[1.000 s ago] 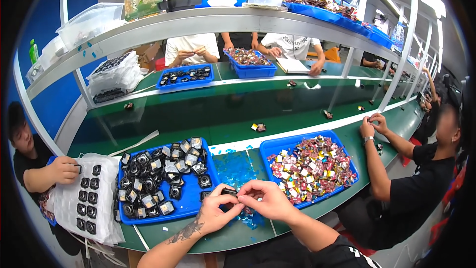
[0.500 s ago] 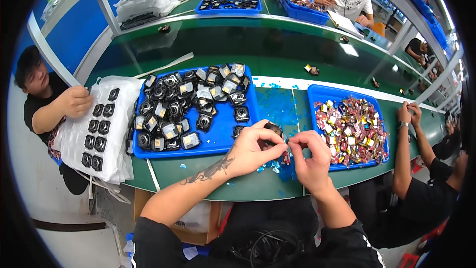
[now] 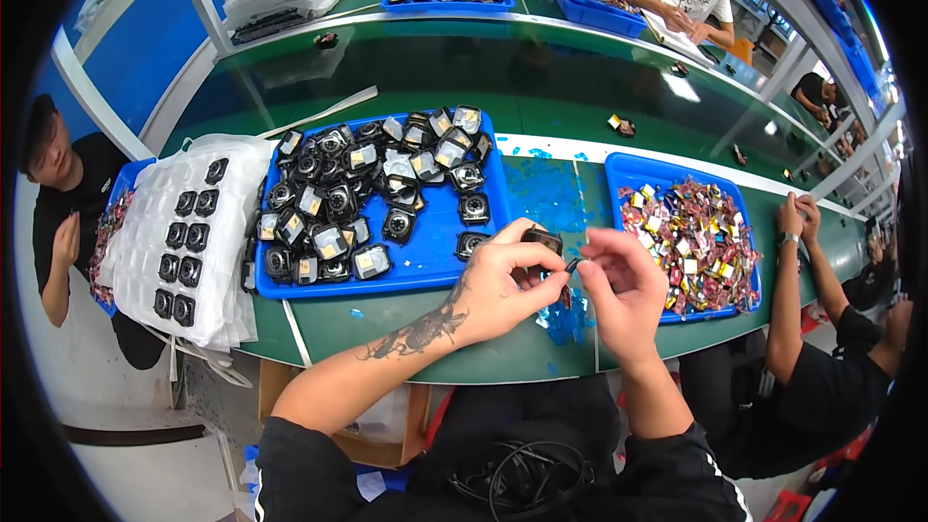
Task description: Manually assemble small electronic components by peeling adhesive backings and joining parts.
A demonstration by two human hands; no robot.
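My left hand (image 3: 512, 282) is closed round a black watch case (image 3: 544, 239), part of which shows above the fingers. A small dark piece (image 3: 572, 266) sticks out at the fingertips between both hands. My right hand (image 3: 623, 290) is at that piece, thumb and forefinger bent close to it; what they pinch is too small to make out. Under the hands, a reddish part (image 3: 566, 299) shows in the gap. Left of them, a blue tray (image 3: 432, 269) holds many black watch cases with square pale or round dark faces. A second blue tray (image 3: 619, 170), to the right, holds small red, white and yellow parts.
Bits of blue film (image 3: 551, 198) litter the green table. White moulded trays (image 3: 198, 222) bearing black cases are stacked at the left, beside a co-worker. Loose parts (image 3: 622, 126) lie on the green belt (image 3: 435, 77) beyond. Another worker's hands (image 3: 797, 219) are at the right.
The black watch case shows more clearly in my left hand. My right hand's fingers have loosened and lifted slightly. The co-worker at the left has drawn a hand back from the white tray.
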